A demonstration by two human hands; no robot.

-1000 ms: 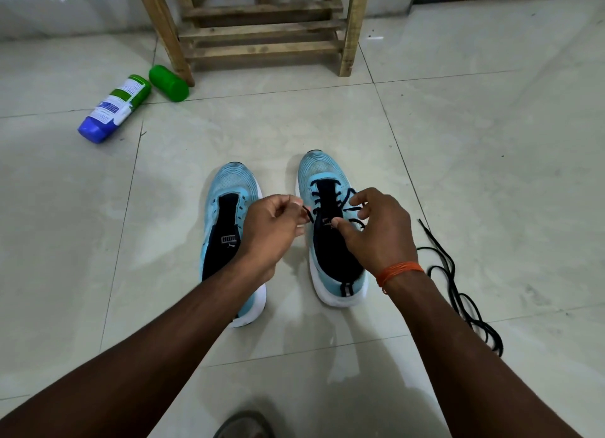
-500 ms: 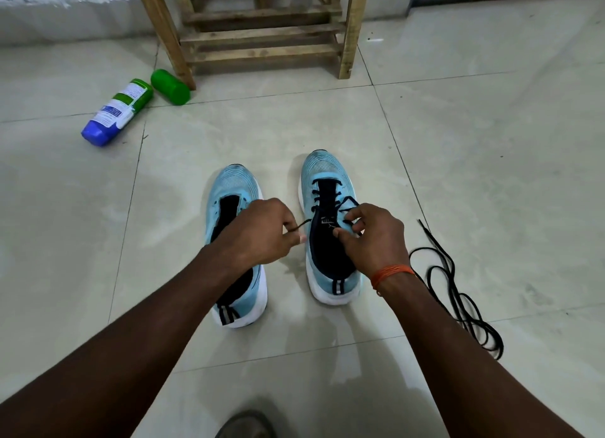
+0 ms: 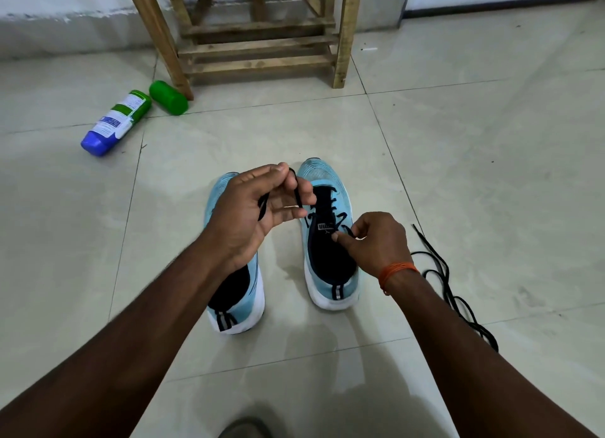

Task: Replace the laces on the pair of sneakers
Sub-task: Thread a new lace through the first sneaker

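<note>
Left hand (image 3: 258, 214) pinches the black lace (image 3: 296, 192), raised, likely to draw slack. Right hand (image 3: 376, 244) pinches it at an eyelet, steadying the right sneaker (image 3: 327, 182) on the floor (image 3: 491, 175). Loose lace (image 3: 451, 293) at the sneaker's 3 o'clock.

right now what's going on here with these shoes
A person is lacing the right-hand sneaker of a light blue pair on a tiled floor. The left grip pinches one end of the black lace and holds it up above the shoe, while the right grip pinches the lace by the tongue. The lace crosses the eyelets nearer the toe. The other sneaker is partly hidden behind the left arm, and a loose lace lies on the floor to the right.
</note>
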